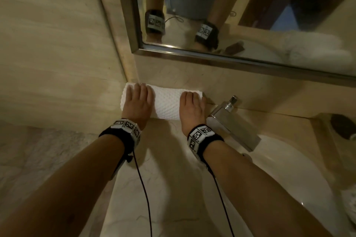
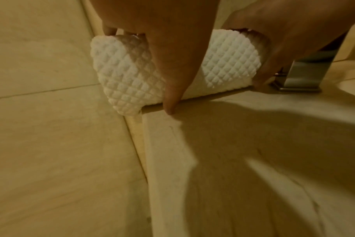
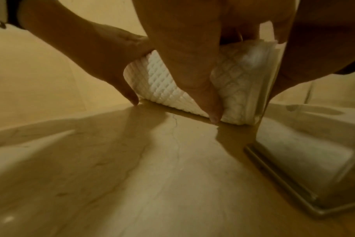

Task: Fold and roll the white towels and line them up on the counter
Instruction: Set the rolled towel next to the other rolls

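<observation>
A rolled white waffle-weave towel [image 1: 165, 102] lies on the beige marble counter [image 1: 163, 169], pushed into the back left corner under the mirror. My left hand [image 1: 137, 100] grips its left end, fingers curled over the top and far side. In the left wrist view the towel [image 2: 132, 83] has my left hand [image 2: 172, 48] over it, thumb tip down at the counter. My right hand [image 1: 191, 106] grips the right end the same way. In the right wrist view the right hand [image 3: 188, 56] has its thumb against the roll's [image 3: 162, 86] layered end.
A chrome faucet [image 1: 231, 121] stands just right of the towel, right beside my right hand, over the white sink basin [image 1: 289, 169]. The framed mirror [image 1: 231, 59] and the side wall [image 1: 48, 44] close off the corner. White towel cloth [image 1: 312, 48] shows reflected in the mirror.
</observation>
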The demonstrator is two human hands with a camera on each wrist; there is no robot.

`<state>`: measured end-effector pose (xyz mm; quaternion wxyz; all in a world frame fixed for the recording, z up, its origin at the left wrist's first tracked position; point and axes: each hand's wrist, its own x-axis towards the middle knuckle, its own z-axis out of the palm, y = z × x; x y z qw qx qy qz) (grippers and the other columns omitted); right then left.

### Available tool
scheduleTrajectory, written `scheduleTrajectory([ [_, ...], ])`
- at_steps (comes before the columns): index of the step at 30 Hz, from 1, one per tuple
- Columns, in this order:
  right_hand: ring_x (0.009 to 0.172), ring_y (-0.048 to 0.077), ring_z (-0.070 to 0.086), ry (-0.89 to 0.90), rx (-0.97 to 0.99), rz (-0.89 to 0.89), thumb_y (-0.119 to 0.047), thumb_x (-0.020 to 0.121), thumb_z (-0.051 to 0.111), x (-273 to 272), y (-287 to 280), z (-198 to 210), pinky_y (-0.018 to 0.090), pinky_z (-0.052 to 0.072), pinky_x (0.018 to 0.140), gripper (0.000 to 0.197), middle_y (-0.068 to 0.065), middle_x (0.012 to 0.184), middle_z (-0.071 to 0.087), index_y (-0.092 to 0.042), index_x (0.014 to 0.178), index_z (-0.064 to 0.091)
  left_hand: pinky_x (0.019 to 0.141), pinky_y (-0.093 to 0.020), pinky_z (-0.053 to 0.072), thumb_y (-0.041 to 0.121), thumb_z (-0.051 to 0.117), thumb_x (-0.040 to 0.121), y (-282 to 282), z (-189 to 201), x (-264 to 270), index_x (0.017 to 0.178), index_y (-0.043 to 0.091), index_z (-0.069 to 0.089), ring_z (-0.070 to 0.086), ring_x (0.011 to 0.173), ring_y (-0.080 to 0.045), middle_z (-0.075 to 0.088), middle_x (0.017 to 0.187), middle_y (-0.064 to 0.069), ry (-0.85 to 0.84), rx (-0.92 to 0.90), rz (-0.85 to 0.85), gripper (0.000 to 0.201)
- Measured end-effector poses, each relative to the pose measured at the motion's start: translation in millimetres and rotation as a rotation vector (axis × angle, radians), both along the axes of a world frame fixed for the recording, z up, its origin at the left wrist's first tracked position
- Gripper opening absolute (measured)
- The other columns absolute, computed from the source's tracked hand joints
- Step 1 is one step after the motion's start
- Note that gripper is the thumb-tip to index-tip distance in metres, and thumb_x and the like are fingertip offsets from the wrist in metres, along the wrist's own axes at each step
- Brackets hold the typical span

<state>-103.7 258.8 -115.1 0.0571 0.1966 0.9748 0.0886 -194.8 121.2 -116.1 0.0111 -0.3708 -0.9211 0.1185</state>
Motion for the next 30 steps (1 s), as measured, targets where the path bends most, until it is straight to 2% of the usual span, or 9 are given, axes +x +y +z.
scheduleTrajectory([
  [2, 0.103, 0.028, 0.058, -0.03, 0.023, 0.0, -0.015, 0.058, 0.072, -6.5, 0.3, 2.8, 0.046, 0.041, 0.1, 0.072, 0.013, 0.112, 0.061, -0.003, 0.126, 0.053, 0.095, -0.053, 0.044, 0.007, 0.062, 0.078, 6.2, 7.7, -7.9, 0.121, -0.003, 0.051, 0.055, 0.103, -0.04, 0.057, 0.113, -0.023, -0.001, 0.024, -0.027, 0.046],
  [3, 0.103, 0.028, 0.058, -0.069, -0.003, -0.013, -0.016, 0.06, 0.072, -9.7, 1.0, 7.2, 0.045, 0.039, 0.1, 0.072, 0.012, 0.114, 0.06, -0.003, 0.128, 0.05, 0.094, -0.048, 0.044, 0.011, 0.066, 0.077, 8.9, 15.0, -10.7, 0.121, 0.0, 0.05, 0.056, 0.102, -0.037, 0.058, 0.113, -0.02, -0.041, 0.011, -0.019, 0.048],
  [7, 0.113, 0.031, 0.053, -0.151, -0.29, 0.005, -0.031, 0.073, 0.07, -23.7, 17.4, 31.8, 0.049, 0.027, 0.106, 0.079, 0.012, 0.127, 0.051, -0.006, 0.137, 0.03, 0.105, -0.043, 0.033, 0.035, 0.069, 0.074, 18.1, 46.5, -23.5, 0.136, 0.024, 0.034, 0.052, 0.118, -0.026, 0.054, 0.128, -0.003, -0.258, -0.191, 0.073, 0.072],
  [10, 0.117, 0.031, 0.051, -0.151, -0.416, -0.091, -0.033, 0.076, 0.065, -26.7, 24.9, 41.2, 0.047, 0.025, 0.105, 0.078, 0.01, 0.129, 0.05, -0.007, 0.139, 0.027, 0.106, -0.046, 0.032, 0.037, 0.069, 0.072, 15.6, 51.2, -31.1, 0.14, 0.037, 0.031, 0.048, 0.124, -0.025, 0.052, 0.131, -0.001, -0.41, -0.151, 0.159, 0.078],
  [16, 0.124, 0.035, 0.031, 0.099, -0.312, -0.175, -0.027, 0.063, 0.069, -19.6, 15.6, 27.6, 0.051, 0.023, 0.107, 0.078, 0.016, 0.133, 0.038, -0.008, 0.13, 0.034, 0.098, -0.043, 0.038, 0.034, 0.069, 0.069, 2.3, 35.8, -30.7, 0.131, 0.018, 0.037, 0.04, 0.12, -0.031, 0.042, 0.131, -0.011, -0.128, 0.095, 0.139, 0.072],
  [20, 0.125, 0.033, 0.029, 0.113, -0.288, -0.038, -0.03, 0.06, 0.07, -14.3, 13.9, 24.6, 0.05, 0.022, 0.105, 0.081, 0.013, 0.135, 0.032, -0.012, 0.132, 0.036, 0.111, -0.056, 0.022, 0.04, 0.072, 0.06, -8.4, 20.3, -19.9, 0.143, 0.015, 0.016, 0.025, 0.13, -0.034, 0.025, 0.14, -0.014, -0.117, -0.022, 0.067, 0.104],
  [23, 0.127, 0.03, 0.027, 0.097, -0.296, 0.045, -0.037, 0.059, 0.073, -10.9, 14.5, 21.4, 0.049, 0.02, 0.107, 0.093, 0.011, 0.139, 0.029, -0.016, 0.139, 0.03, 0.112, -0.062, 0.014, 0.046, 0.07, 0.064, -12.0, 9.9, -16.0, 0.149, 0.015, 0.005, 0.018, 0.136, -0.036, 0.018, 0.145, -0.016, -0.053, -0.029, 0.043, 0.111],
  [28, 0.132, 0.031, 0.02, 0.054, -0.266, 0.082, -0.031, 0.057, 0.074, -5.5, 15.4, 16.4, 0.05, 0.016, 0.108, 0.104, 0.012, 0.144, 0.021, -0.019, 0.145, 0.02, 0.111, -0.062, 0.009, 0.039, 0.067, 0.071, -12.4, 9.2, -15.2, 0.148, 0.013, 0.01, 0.02, 0.136, -0.039, 0.021, 0.146, -0.021, 0.021, -0.022, -0.004, 0.099],
  [30, 0.133, 0.032, 0.021, 0.054, -0.249, 0.074, -0.025, 0.059, 0.075, -3.9, 16.1, 15.1, 0.05, 0.015, 0.106, 0.103, 0.014, 0.146, 0.022, -0.019, 0.147, 0.021, 0.108, -0.062, 0.019, 0.031, 0.069, 0.068, -13.1, 6.9, -16.8, 0.142, 0.011, 0.017, 0.031, 0.128, -0.039, 0.032, 0.14, -0.021, 0.062, -0.006, -0.043, 0.093],
])
